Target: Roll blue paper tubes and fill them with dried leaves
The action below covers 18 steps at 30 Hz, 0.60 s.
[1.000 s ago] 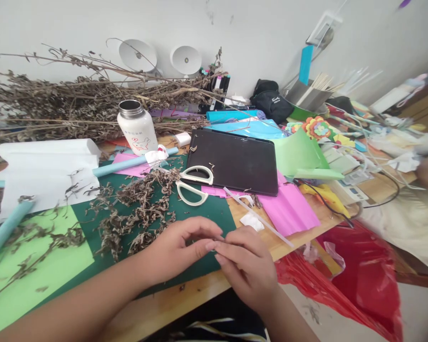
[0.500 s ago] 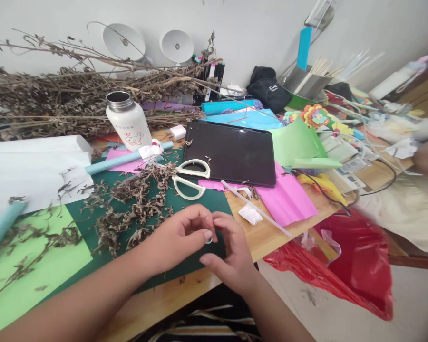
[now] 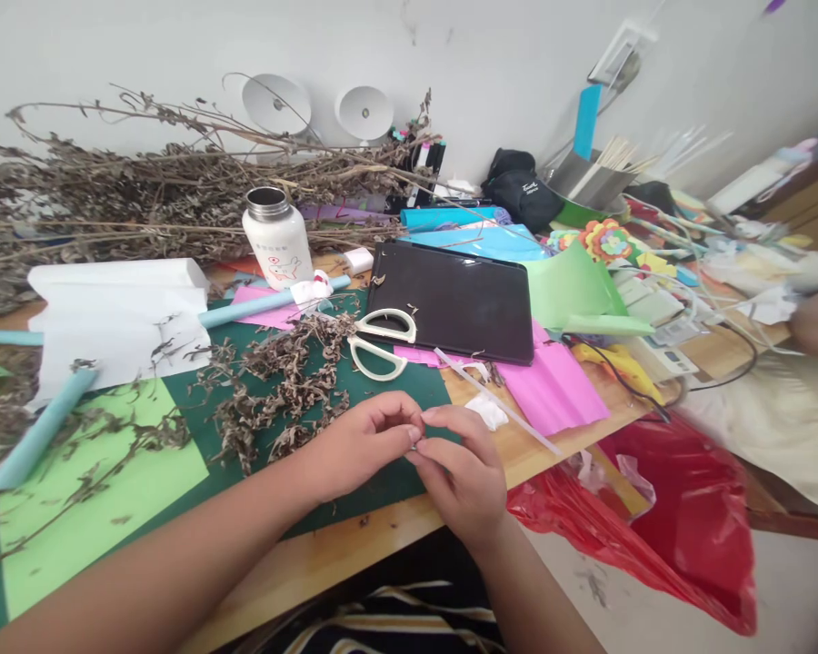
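My left hand (image 3: 364, 445) and my right hand (image 3: 464, 472) meet fingertip to fingertip over the front edge of the green mat (image 3: 354, 509). Both are closed in a pinch. Whatever tiny thing sits between the fingertips is mostly covered and too small to name. Just beyond my left hand, a heap of dried leaves (image 3: 273, 391) lies on the mat. Cream-handled scissors (image 3: 380, 371) rest behind the hands, their blades buried in the leaves. A crumpled white tissue (image 3: 489, 411) is near my right hand.
A black tablet (image 3: 456, 300) lies behind the scissors. An open white bottle (image 3: 277, 245) stands at the left, before a pile of dried stalks (image 3: 143, 191). Pink paper (image 3: 555, 386) and a translucent stick (image 3: 501, 404) lie right. A red plastic bag (image 3: 688, 518) hangs beyond the table edge.
The fingers of my right hand have closed in toward my left fingertips. A small pale bit seen there earlier is now almost hidden. The view has shifted slightly left.
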Each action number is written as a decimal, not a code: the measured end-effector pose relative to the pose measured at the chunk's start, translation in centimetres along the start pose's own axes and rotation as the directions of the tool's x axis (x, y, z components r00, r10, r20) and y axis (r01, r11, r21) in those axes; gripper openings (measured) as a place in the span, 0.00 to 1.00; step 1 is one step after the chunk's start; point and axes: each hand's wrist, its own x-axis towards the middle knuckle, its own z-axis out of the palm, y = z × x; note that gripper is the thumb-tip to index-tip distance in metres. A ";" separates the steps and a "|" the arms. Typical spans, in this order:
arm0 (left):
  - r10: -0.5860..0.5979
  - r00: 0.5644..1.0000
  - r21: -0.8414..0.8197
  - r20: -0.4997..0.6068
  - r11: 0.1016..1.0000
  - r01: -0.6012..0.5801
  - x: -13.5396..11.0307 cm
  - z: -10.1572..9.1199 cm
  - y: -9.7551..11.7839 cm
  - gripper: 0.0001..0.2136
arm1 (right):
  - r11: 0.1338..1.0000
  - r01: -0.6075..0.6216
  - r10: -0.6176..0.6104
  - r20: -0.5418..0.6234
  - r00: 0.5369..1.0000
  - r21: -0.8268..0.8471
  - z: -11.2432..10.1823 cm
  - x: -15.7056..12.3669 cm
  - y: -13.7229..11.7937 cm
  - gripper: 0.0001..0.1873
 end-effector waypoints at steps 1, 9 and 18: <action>0.002 1.000 -0.001 0.011 1.000 -0.002 0.0 0.0 -0.1 0.04 | 1.000 0.006 -0.005 0.011 1.000 -0.019 -0.1 0.0 0.1 0.12; -0.032 0.998 -0.107 0.051 0.994 0.037 -0.5 -0.3 -0.6 0.11 | 0.965 0.087 -0.042 0.182 0.982 -0.247 -1.7 1.1 -0.2 0.06; -0.055 0.992 -0.185 0.114 0.980 0.075 -0.4 -1.0 -0.2 0.04 | 0.966 0.090 0.015 0.401 0.916 -0.242 -2.6 2.5 -0.4 0.04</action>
